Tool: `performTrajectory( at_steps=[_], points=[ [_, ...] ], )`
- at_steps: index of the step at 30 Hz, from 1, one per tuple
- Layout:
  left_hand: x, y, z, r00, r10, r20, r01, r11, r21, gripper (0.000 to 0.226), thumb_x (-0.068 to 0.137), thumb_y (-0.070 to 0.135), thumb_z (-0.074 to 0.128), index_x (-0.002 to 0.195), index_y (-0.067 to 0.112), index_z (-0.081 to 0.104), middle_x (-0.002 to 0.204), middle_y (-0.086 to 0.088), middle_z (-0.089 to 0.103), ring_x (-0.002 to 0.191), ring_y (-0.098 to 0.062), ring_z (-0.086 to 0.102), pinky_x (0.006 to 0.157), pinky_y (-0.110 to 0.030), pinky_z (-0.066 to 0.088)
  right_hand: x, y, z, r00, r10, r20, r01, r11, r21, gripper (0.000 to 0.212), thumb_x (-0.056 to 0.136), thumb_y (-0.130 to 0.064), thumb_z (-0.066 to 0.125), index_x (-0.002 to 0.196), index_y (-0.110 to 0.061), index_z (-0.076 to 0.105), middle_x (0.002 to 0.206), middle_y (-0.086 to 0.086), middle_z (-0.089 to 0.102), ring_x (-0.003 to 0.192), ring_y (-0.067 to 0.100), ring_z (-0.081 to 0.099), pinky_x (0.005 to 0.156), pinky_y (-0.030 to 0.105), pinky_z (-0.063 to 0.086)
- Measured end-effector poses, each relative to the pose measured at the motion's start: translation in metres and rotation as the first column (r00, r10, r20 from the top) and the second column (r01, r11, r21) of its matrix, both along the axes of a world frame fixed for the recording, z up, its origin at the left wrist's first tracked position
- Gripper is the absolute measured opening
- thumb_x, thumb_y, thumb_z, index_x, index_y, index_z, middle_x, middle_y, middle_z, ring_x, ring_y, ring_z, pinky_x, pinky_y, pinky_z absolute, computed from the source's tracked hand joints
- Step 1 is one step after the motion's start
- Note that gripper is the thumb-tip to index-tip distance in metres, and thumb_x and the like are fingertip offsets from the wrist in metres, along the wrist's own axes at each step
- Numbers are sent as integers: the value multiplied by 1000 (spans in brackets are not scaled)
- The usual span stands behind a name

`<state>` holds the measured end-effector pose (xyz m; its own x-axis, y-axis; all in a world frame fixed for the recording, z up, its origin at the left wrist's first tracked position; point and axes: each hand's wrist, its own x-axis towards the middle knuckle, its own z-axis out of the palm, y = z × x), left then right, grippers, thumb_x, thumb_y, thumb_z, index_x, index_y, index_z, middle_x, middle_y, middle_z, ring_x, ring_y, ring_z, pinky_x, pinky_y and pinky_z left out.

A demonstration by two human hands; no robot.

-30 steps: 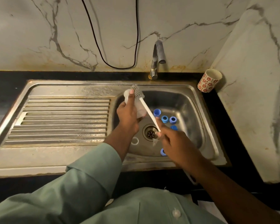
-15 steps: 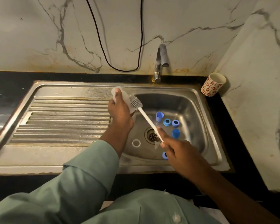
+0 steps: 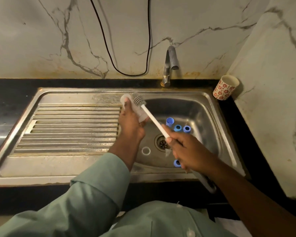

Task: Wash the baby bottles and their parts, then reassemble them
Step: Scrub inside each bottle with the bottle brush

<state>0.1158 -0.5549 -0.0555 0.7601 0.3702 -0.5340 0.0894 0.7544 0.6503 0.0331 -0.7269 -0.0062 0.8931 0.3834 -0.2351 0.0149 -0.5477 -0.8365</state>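
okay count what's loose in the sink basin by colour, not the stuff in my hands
Blue parts: 4 (a cap, two rings beside it, one partly hidden by the right hand)
White ring: 1
Total: 5

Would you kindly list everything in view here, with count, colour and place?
Bottle: one, clear, held at the basin's left edge.
Brush: one, white handle, grey bristles against the bottle.
Blue parts: four showing; cap, two rings behind the drain, one near the front, partly hidden.
White ring: one, left of the drain.
Sink: one, steel, drainboard on the left.
Tap: one, metal, behind the basin.
Cup: one, white with red flowers, right counter.
Cable: one, black, on the wall.
Left hand: holds the bottle.
Right hand: grips the brush handle.
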Motion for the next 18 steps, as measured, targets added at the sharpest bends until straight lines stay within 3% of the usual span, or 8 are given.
performTrajectory(
  at_steps=[3, 6, 9, 12, 13, 15, 16, 18],
  points=[
    [3, 15, -4, 999, 33, 15, -33, 999, 24, 41, 98, 45, 60, 118, 9, 61, 112, -16, 69, 99, -32, 70, 80, -51, 62, -18, -13, -1, 993, 110, 43, -103, 985, -138, 38, 102, -27, 42, 138, -36, 48, 57, -27, 56, 51, -3, 50, 52, 12, 38],
    [-6, -2, -8, 999, -44, 4, 43, 994, 99, 54, 99, 51, 53, 133, 8, 55, 116, -22, 65, 100, -34, 65, 80, -51, 58, -4, -5, -10, 994, -23, 105, 44, 979, -199, 37, 103, -30, 40, 137, -33, 50, 87, -17, 66, 81, -3, 61, 68, 8, 40],
    [-3, 1, -8, 999, 5, 35, -8, 997, 81, 59, 101, 52, 48, 137, 6, 49, 127, -25, 63, 105, -39, 67, 77, -50, 59, -4, 11, -15, 985, -59, 160, 88, 980, -179, 36, 103, -27, 39, 137, -26, 51, 65, -16, 52, 59, -7, 55, 57, 8, 40],
    [-2, 16, -1, 993, 92, 71, -98, 992, 74, 54, 101, 50, 49, 133, 7, 47, 111, -17, 69, 87, -28, 75, 69, -46, 63, -23, 0, -16, 966, 50, 254, 44, 936, -351, 38, 102, -33, 36, 139, -32, 45, 63, -6, 59, 55, 6, 60, 55, 25, 53],
    [-5, 13, 0, 994, 75, 75, -84, 989, 119, 52, 101, 49, 50, 132, 7, 47, 110, -16, 69, 88, -27, 75, 70, -44, 63, -25, -1, -15, 959, 67, 277, 43, 926, -376, 38, 102, -32, 37, 139, -31, 44, 64, -4, 61, 55, 8, 61, 55, 27, 54],
    [-11, -4, -3, 999, -31, 41, 21, 973, 228, 53, 100, 50, 51, 132, 8, 50, 120, -19, 66, 106, -35, 69, 87, -50, 60, -13, 10, -15, 936, 48, 347, 90, 924, -371, 39, 102, -29, 38, 140, -27, 43, 71, 1, 65, 58, 14, 64, 58, 33, 56],
    [-13, -13, -3, 997, -76, 25, 68, 970, 235, 56, 98, 53, 50, 132, 8, 51, 124, -21, 64, 113, -38, 65, 93, -52, 56, -4, 16, -15, 927, 35, 373, 116, 920, -374, 39, 102, -28, 37, 141, -25, 42, 73, 5, 66, 59, 18, 64, 59, 37, 56],
    [-12, -15, 2, 997, -59, 46, 49, 980, 193, 59, 99, 54, 49, 133, 7, 51, 127, -23, 63, 116, -40, 63, 93, -51, 56, 4, 24, -13, 915, 72, 398, 111, 901, -418, 38, 103, -27, 35, 140, -23, 41, 75, 7, 66, 62, 20, 64, 61, 39, 55]
  ],
)
